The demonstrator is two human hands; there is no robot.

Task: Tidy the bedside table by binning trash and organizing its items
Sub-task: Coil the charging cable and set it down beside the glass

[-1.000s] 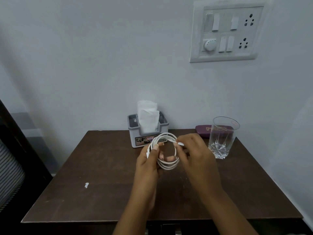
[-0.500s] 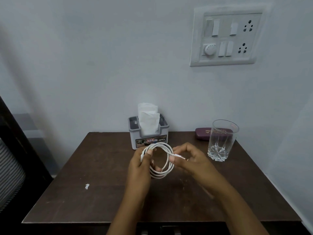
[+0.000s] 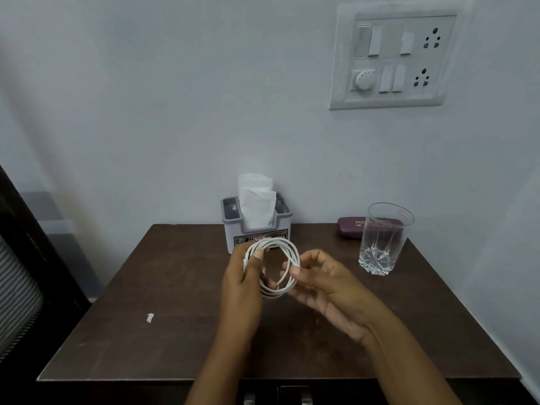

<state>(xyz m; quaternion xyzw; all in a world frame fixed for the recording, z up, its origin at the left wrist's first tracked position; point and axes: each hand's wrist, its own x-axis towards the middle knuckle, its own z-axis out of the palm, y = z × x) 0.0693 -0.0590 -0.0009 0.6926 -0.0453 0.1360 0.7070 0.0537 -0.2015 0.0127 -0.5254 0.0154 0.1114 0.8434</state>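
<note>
- L hand [image 3: 244, 283] grips coiled white cable [image 3: 287, 249] above table [image 3: 175, 287].
- R hand [image 3: 330, 287] pinches coil's right side.
- Step: prob. winding cable; next needs loops held tight.

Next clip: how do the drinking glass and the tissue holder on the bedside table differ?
The glass is clear and empty; the tissue holder is opaque grey with white tissue sticking up. The glass stands toward the right of the table, in front of a maroon case; the holder sits back centre, behind the coiled white cable. Both stand upright on the table.
</note>
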